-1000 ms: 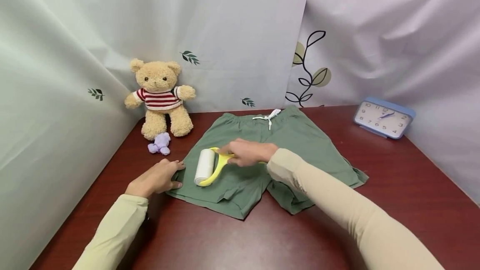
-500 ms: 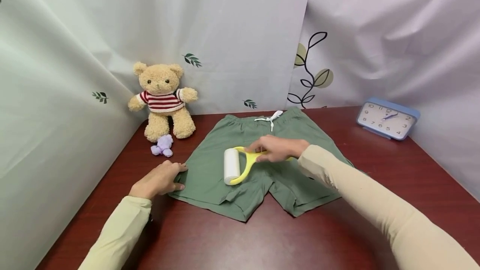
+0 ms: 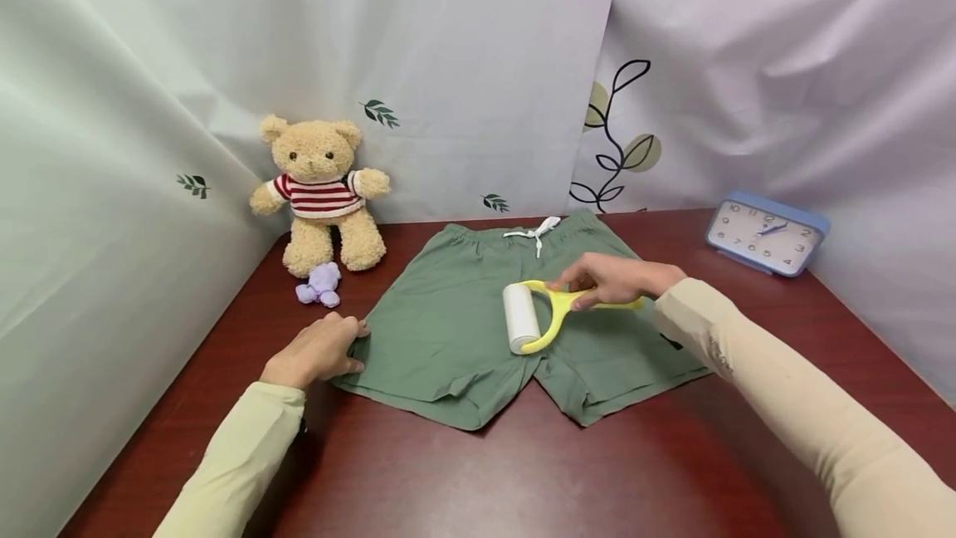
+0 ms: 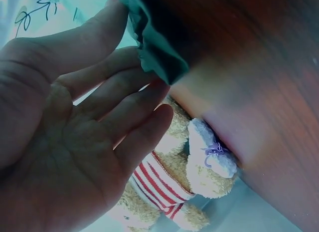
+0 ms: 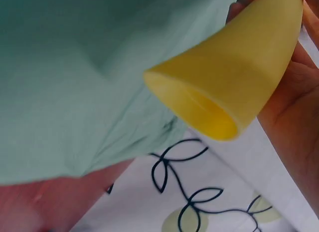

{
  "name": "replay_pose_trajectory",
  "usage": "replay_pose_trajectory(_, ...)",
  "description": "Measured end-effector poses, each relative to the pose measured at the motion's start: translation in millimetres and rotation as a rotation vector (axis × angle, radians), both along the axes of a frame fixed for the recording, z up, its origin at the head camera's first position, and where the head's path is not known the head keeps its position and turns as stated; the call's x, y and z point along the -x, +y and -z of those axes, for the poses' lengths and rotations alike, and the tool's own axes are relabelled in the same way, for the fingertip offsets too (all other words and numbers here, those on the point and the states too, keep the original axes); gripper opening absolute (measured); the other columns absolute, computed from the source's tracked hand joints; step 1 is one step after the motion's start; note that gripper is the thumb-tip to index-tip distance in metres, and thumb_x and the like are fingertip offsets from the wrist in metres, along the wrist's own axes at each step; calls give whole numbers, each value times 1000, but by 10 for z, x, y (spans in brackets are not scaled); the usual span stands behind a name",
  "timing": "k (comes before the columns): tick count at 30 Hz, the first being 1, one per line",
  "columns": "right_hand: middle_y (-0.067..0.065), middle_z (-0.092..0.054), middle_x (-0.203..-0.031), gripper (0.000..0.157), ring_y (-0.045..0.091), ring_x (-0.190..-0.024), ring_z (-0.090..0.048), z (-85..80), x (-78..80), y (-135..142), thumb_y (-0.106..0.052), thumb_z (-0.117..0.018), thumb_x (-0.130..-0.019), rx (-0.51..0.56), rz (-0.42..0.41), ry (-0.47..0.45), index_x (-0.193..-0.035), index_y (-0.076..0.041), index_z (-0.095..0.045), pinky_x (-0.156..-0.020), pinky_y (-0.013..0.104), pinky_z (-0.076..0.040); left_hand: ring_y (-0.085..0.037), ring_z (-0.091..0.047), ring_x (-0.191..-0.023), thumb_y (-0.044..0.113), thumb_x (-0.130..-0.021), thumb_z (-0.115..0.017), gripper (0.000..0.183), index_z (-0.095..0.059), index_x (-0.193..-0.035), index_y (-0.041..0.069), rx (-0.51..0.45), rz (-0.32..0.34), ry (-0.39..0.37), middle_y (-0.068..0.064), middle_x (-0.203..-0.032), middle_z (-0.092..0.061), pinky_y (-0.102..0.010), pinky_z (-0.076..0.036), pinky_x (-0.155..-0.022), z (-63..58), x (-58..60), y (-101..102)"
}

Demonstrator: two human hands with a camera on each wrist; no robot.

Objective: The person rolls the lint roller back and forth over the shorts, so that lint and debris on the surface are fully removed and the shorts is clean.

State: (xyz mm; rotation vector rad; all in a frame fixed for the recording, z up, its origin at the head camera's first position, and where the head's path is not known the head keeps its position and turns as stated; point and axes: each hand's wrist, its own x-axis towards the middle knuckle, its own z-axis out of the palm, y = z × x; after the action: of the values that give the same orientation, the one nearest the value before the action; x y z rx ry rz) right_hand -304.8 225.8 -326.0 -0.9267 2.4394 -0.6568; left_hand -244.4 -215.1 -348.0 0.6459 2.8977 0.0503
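Green shorts (image 3: 433, 314) with a white drawstring (image 3: 539, 232) lie spread out on the table, waistband at the far side. My right hand (image 3: 608, 279) grips the yellow handle of a lint roller (image 3: 522, 320), whose white cylinder sits over the middle of the shorts, near the crotch. The hollow end of the handle (image 5: 219, 87) shows large in the right wrist view. At the left leg opening, my left hand (image 3: 317, 353) pinches the edge of the fabric. In the left wrist view, the green cloth (image 4: 159, 55) comes between its thumb and fingers.
A teddy bear (image 3: 321, 198) in a striped sweater sits at the back left, with a small purple plush toy (image 3: 321, 283) in front. A blue alarm clock (image 3: 769, 232) stands at the back right. Printed curtains (image 3: 478, 90) hang around the dark red tabletop (image 3: 493, 488).
My right hand has moved the lint roller rightward across the shorts, from the left leg to the middle. My left hand has stayed at the left leg edge.
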Motion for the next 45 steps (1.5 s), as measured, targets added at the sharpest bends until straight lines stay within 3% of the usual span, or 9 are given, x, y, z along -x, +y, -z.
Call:
replay_pose_trajectory(6,11,-74,-91,49,12,-71,-62,-24,-26,275,-11,-70,-94,4,12,-16,-141,-5,-58,-66,23,-50,-40,-65,-119,13,-79,-85,51,-69,-123,-7,-5,-7,-16,-25,-132,-65,-48,-58,-91,41,-8,9)
replay_pose_trajectory(15,7,-74,-88,53,12,-71,-64,-64,-101,712,-14,-73,-91,-36,79,-16,-141,-5,-57,-64,22,-51,-39,-67,-115,12,-77,-86,50,-70,-121,-6,3,2,10,-25,-129,-67,-48,-58,-90,8,-17,0)
replay_pose_trajectory(23,7,-74,-84,56,5,-63,-56,-99,-153,1110,-14,-74,-89,-37,115,-30,-141,-2,-56,-61,20,-48,-39,-66,-117,12,-79,-85,50,-69,-122,-6,1,-8,3,-25,-130,-66,-48,-58,-92,18,-35,-2)
replay_pose_trajectory(27,22,-73,-109,58,2,-72,-61,-107,-207,1291,-11,-75,-88,-3,168,-93,-140,3,-55,-66,19,-52,-40,-66,-118,12,-79,-85,50,-69,-123,-7,0,-2,5,-26,-131,-66,-48,-58,-91,14,-26,-6)
replay_pose_trajectory(30,26,-67,-128,59,1,-87,-67,-130,-242,1413,-12,-75,-88,5,196,-138,-140,7,-53,-72,21,-56,-41,-65,-119,12,-79,-84,50,-69,-123,-6,2,3,3,-26,-131,-65,-48,-58,-91,18,-22,-8)
replay_pose_trajectory(32,26,-66,-130,60,0,-94,-69,-153,-262,1499,-13,-74,-89,-11,212,-159,-141,7,-52,-75,22,-58,-41,-65,-119,12,-79,-84,50,-69,-123,-7,1,5,4,-26,-131,-65,-48,-58,-91,28,-25,-8)
replay_pose_trajectory(38,21,-72,-122,59,-4,-97,-68,-198,-330,1812,-15,-74,-89,-86,211,-126,-140,8,-53,-75,21,-56,-41,-66,-117,12,-79,-85,50,-69,-122,-7,1,12,13,-26,-130,-66,-48,-58,-90,28,-24,-10)
replay_pose_trajectory(45,23,-73,-113,52,-6,-86,-65,-192,-392,2129,-14,-74,-87,-97,104,31,-131,11,-60,-67,20,-54,-41,-66,-118,14,-79,-85,51,-68,-124,-6,-4,5,5,-26,-131,-65,-49,-58,-90,16,-19,-15)
